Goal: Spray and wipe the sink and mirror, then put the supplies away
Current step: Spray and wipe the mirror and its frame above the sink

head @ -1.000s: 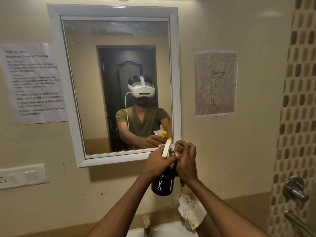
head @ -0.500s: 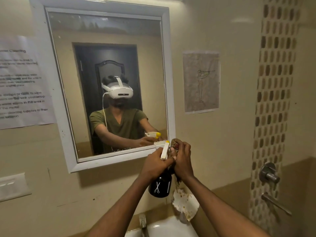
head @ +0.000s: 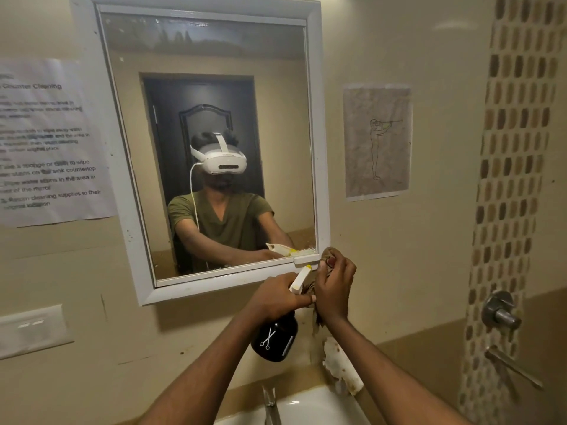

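A white-framed mirror (head: 208,142) hangs on the wall ahead. Just below its lower right corner, my left hand (head: 277,297) grips a black spray bottle (head: 276,337) with a white trigger head and yellow nozzle tip. The nozzle points up toward the mirror's corner. My right hand (head: 334,286) is closed on a brown cloth (head: 313,286), bunched right beside the nozzle. The white sink (head: 313,406) shows at the bottom edge, with its metal tap (head: 270,400) below the bottle.
A printed instruction sheet (head: 49,142) is taped left of the mirror, a sketch on paper (head: 377,142) to its right. A switch plate (head: 30,331) sits low left. Metal shower valves (head: 500,314) stick out on the right by a mosaic tile strip. Peeling wall patch (head: 340,366) hangs above the sink.
The view has shifted so the mirror sits further left and larger. Both hands stay together below the mirror's corner, holding bottle and cloth.
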